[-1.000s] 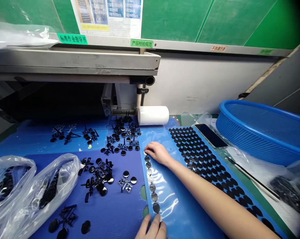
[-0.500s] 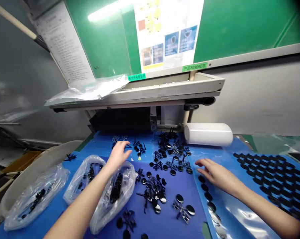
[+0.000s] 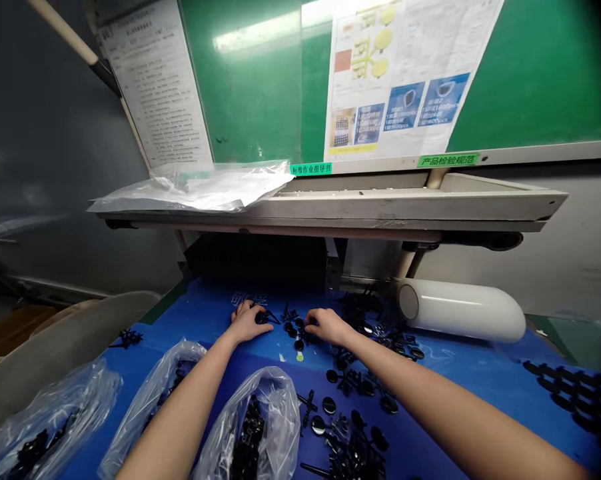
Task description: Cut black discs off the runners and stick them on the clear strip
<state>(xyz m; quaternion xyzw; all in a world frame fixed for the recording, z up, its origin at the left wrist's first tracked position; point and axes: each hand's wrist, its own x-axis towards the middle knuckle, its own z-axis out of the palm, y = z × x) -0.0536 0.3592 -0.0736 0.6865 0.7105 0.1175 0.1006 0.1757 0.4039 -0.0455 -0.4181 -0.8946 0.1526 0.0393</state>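
My left hand point(image 3: 246, 325) is at the back of the blue work surface, its fingers and thumb curled round a black plastic part point(image 3: 267, 316) with thin arms. Close by on its right, my right hand point(image 3: 328, 326) has bent fingers drawn together at the edge of a small cluster of black parts with round discs point(image 3: 299, 344); what its fingertips hold, if anything, is hidden. More black disc parts point(image 3: 368, 387) lie under and in front of my right forearm. A heap of black parts point(image 3: 353, 453) is near the front.
Clear plastic bags point(image 3: 280, 413) with black parts stand at the front left. A white roll point(image 3: 463, 310) lies at the back right, below a shelf point(image 3: 405, 207). Rows of black discs point(image 3: 580, 393) are at far right. A pale tub point(image 3: 75, 340) stands at the left edge.
My right hand has moved left from beside the row of discs to the small cluster near my left hand. My left hand has closed round a black part. The view has shifted.
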